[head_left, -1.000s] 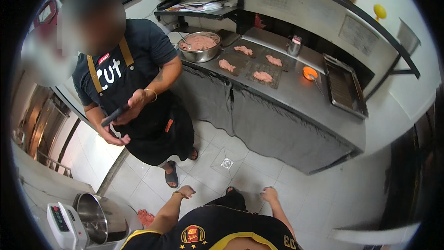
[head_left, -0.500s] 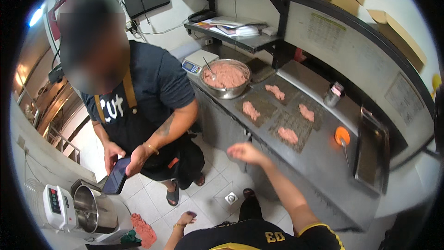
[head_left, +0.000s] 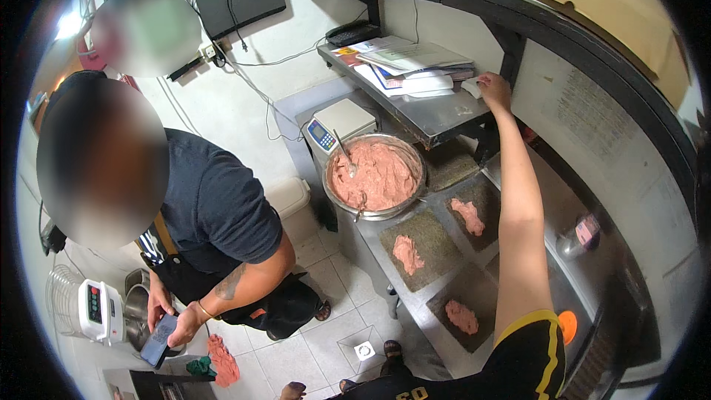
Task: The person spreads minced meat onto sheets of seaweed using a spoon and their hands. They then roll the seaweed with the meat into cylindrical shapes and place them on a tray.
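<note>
My right hand [head_left: 495, 93] reaches across the bench to the right end of the low metal shelf [head_left: 444, 120]. Its fingers are closed at a small white item [head_left: 472, 87], perhaps a paper pad or packet. My left hand [head_left: 294, 391] hangs low at the bottom edge, partly cut off, its fingers unclear. Below the shelf stands a steel bowl [head_left: 374, 215] of pink minced meat [head_left: 381, 170] with a spoon [head_left: 348, 161] in it. Portions of the mince [head_left: 409, 253] lie on dark square sheets [head_left: 429, 231] on the bench, some hidden behind my right arm.
A scale [head_left: 341, 124] stands behind the bowl, and papers [head_left: 407, 59] cover part of the shelf. At the left a person [head_left: 222, 200] in an apron holds a phone [head_left: 158, 341]. A mixer [head_left: 104, 311], an orange bowl [head_left: 567, 326] and a metal canister [head_left: 574, 243] are nearby.
My right hand has risen from beside the bench's front edge to the low shelf. My view has shifted toward the shelf and bowl. My left hand now shows only at the bottom edge.
</note>
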